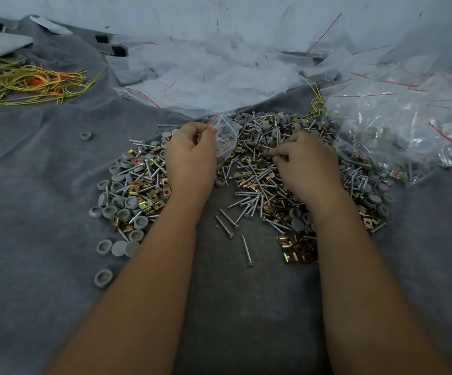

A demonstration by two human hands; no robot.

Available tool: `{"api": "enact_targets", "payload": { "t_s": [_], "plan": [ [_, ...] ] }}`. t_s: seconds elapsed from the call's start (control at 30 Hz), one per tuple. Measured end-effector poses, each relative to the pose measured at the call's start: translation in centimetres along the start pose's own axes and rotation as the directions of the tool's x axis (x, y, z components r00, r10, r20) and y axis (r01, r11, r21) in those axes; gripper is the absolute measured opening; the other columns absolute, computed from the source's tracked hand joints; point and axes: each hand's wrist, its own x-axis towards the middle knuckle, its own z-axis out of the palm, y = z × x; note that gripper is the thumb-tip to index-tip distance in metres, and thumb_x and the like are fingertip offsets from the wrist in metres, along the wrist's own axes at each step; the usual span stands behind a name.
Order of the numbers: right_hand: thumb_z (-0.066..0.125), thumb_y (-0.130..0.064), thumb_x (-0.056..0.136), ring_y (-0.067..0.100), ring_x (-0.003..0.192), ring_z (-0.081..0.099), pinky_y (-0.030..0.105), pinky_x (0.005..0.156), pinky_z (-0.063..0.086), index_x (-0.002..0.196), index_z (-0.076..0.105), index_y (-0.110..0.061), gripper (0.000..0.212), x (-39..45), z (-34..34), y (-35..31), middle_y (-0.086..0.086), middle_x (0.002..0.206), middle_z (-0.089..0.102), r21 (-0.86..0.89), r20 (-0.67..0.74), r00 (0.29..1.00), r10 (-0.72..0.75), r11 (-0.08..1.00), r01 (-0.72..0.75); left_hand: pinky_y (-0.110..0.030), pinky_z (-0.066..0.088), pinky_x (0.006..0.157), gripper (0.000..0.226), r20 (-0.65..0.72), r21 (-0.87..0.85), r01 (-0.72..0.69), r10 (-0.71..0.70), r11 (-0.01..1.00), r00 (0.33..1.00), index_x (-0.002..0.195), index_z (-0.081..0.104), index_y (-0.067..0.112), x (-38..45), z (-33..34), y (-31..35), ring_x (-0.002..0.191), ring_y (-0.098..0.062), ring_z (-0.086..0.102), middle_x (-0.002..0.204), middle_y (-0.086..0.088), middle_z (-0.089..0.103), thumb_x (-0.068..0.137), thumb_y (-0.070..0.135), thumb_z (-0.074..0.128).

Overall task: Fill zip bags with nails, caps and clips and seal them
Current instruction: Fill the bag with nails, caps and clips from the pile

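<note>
Both forearms reach forward over a counter covered in grey felt-like cloth (43, 198). The left hand (191, 155) is knuckles-up, fingers curled, pinching the red-striped mouth of a small clear zip bag (226, 135) that already holds grey caps. The right hand (306, 165) rests palm-down on the pile (251, 180), fingers curled, thumb and forefinger pinching small parts; which parts cannot be told.

The pile lies directly under and between the hands: silver threaded nails, round grey plastic caps (116, 209) and square brass-coloured metal clips (291, 246), all mixed. The held bag sits above the pile's far left side. Filled bags (398, 136) lie heaped to the right; empty clear bags (205, 74) lie beyond. Yellow and orange cords (32, 82) lie far left.
</note>
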Motion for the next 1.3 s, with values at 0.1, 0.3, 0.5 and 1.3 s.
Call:
{"api": "enact_targets", "payload": {
  "t_s": [0.1,0.3,0.5,1.3],
  "plan": [
    [0.056,-0.032,0.096,0.025,0.121,0.045,0.044,0.103,0.03,0.11,0.069,-0.043,0.022,0.0,-0.2,-0.2,-0.002,0.123,0.056,0.051,0.024,1.0,0.0,0.999,-0.001,-0.018,0.028,0.04,0.018,0.004,-0.004,-0.001,0.001,1.0,1.0,0.077,0.066,0.025,0.0,0.1,-0.1,0.039,-0.002,0.033,0.041,0.015,0.043,0.087,0.02,0.052],
    [0.048,-0.038,0.093,0.027,0.12,0.045,0.045,0.102,0.028,0.111,0.069,-0.041,0.028,0.0,-0.5,-0.8,-0.002,0.12,0.056,0.052,0.069,0.998,-0.007,0.999,0.003,-0.023,0.029,0.046,0.018,0.001,-0.004,0.003,-0.003,1.0,1.0,0.081,0.069,0.019,0.0,0.2,-0.2,0.042,-0.003,0.034,0.043,0.015,0.044,0.085,0.022,0.051],
    [0.057,-0.053,0.09,0.03,0.116,0.05,0.044,0.098,0.032,0.102,0.071,-0.036,0.026,-0.1,0.1,-2.2,0.001,0.112,0.062,-0.017,-0.015,1.0,0.01,1.0,-0.01,-0.022,0.029,0.044,0.019,-0.003,-0.012,-0.005,0.005,1.0,1.0,0.084,0.069,0.015,-0.2,0.2,0.0,0.04,-0.003,0.034,0.041,0.014,0.043,0.087,0.019,0.051],
    [0.072,0.003,0.08,0.006,0.081,0.067,0.019,0.077,0.053,0.088,0.072,-0.022,0.026,-0.7,-1.3,-3.6,-0.008,0.082,0.072,0.91,-0.194,0.981,0.012,0.376,0.175,-0.044,0.052,0.047,0.01,0.096,0.103,-0.185,0.175,0.977,0.98,0.085,0.057,0.038,-1.1,0.0,0.4,0.045,-0.003,0.042,0.051,0.015,0.05,0.088,0.029,0.053]
  ]
}}
